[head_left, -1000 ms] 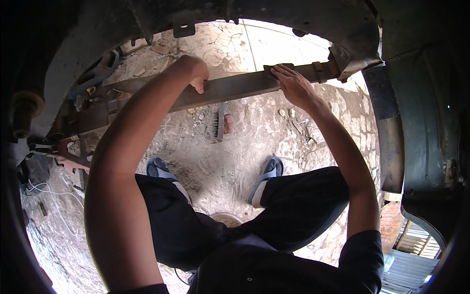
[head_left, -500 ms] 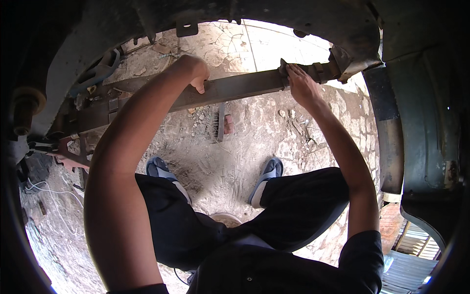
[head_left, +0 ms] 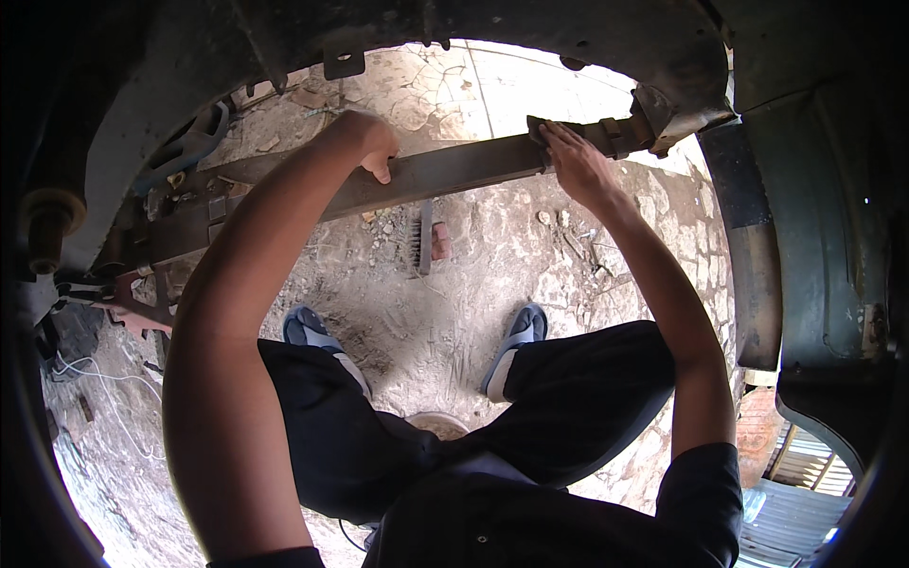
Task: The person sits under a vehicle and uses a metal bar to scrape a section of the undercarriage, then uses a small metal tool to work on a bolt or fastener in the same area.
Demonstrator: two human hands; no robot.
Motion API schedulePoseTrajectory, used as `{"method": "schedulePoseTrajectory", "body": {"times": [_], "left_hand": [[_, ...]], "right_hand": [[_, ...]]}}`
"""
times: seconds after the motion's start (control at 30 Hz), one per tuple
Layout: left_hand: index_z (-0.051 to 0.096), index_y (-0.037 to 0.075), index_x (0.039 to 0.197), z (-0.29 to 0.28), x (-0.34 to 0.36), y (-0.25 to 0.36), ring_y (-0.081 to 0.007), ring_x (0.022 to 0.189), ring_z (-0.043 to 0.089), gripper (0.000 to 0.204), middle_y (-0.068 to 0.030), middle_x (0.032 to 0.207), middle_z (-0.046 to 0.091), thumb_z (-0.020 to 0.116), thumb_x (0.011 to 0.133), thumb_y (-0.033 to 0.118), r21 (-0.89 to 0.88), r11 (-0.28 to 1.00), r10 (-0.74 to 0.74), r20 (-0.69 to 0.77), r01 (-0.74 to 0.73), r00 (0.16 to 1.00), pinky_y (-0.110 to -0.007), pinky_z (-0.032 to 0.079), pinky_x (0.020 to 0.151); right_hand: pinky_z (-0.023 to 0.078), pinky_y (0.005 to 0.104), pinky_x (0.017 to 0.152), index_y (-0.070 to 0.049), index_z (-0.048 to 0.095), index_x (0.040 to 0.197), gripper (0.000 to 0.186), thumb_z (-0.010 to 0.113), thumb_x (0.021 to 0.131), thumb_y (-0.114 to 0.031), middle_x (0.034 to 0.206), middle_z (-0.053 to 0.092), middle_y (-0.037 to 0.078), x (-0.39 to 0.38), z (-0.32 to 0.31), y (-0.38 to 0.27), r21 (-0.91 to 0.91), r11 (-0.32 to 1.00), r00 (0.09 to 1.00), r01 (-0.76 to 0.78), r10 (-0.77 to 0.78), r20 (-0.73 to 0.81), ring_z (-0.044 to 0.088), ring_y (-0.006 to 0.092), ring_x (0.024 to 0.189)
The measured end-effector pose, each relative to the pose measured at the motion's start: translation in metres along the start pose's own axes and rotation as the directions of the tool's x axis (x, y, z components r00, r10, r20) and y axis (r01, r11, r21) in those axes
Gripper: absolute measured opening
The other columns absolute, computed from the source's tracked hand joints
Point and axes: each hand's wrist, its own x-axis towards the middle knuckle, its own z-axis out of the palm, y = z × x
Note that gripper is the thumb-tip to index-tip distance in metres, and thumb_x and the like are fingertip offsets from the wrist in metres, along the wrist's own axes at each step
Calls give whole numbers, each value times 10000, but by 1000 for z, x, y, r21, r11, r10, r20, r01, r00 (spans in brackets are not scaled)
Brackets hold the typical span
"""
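A long brown leaf spring [head_left: 464, 167] runs across in front of me, under the dark vehicle body. My left hand [head_left: 372, 142] is closed over its far edge, thumb on the near side; the other fingers are mostly hidden behind the wrist. Farther right, my right hand [head_left: 579, 166] lies on the spring with fingers stretched together. Beneath its fingertips is a dark flat piece, perhaps sandpaper or cloth [head_left: 536, 126], pressed to the spring. Metal clamps [head_left: 617, 138] band the spring just right of that hand.
On the dusty ground below lie a wire brush [head_left: 425, 239] and a reddish block [head_left: 441, 241]. Dark body panels [head_left: 814, 237] curve close on the right and overhead. A threaded bolt end [head_left: 44, 232] juts down at left. A white cable [head_left: 109, 376] trails on the ground.
My right hand and the dark piece have slid slightly left along the spring. The left hand keeps its hold, and the whole view has shifted a little.
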Motion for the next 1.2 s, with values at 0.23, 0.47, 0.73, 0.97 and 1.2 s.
{"method": "schedulePoseTrajectory", "body": {"times": [0.23, 0.47, 0.73, 0.97, 1.2], "left_hand": [[596, 132, 1272, 7, 9, -7, -308, 1112, 607, 584, -105, 1206, 636, 674, 818, 491, 13, 999, 42, -77, -42, 996, -434, 498, 893], [642, 118, 1211, 12, 6, -7, -303, 1067, 632, 556, -99, 1131, 675, 667, 817, 510, 39, 998, 51, -103, -47, 993, -436, 516, 851], [517, 139, 1364, -2, 0, 0, -318, 1176, 574, 665, -114, 1313, 581, 693, 812, 463, -2, 1000, 10, -1, -10, 1000, -427, 471, 947], [512, 141, 1370, -3, 0, 3, -313, 1177, 575, 660, -115, 1306, 586, 694, 817, 451, 31, 999, 11, -11, -11, 1000, -428, 473, 943], [564, 145, 1308, 3, 4, -3, -305, 1143, 590, 606, -102, 1258, 608, 695, 808, 463, -12, 1000, -2, -42, 2, 999, -435, 488, 906]], "right_hand": [[325, 406, 1127, -49, 468, 1384, 450, 402, 940, -28, 1452, 455, 114, -4, -2, 15, -221, 972, 997, -76, 73, -24, 391, 257, 1370], [396, 396, 1081, -42, 511, 1342, 391, 493, 955, -84, 1411, 495, 127, 1, -3, -17, -100, 993, 998, 57, -56, 13, 453, 274, 1321], [372, 415, 1093, -39, 502, 1348, 419, 439, 933, -31, 1415, 489, 133, -7, 6, 14, -173, 985, 995, -6, -11, -101, 431, 282, 1338], [376, 417, 1090, -27, 515, 1331, 390, 442, 949, -57, 1397, 499, 164, -6, -5, 15, -127, 992, 999, 12, -18, -46, 438, 297, 1331], [404, 405, 1070, -39, 531, 1318, 384, 474, 939, -64, 1391, 510, 140, -5, -3, -8, -51, 997, 998, -65, 64, -22, 471, 281, 1302]]}}
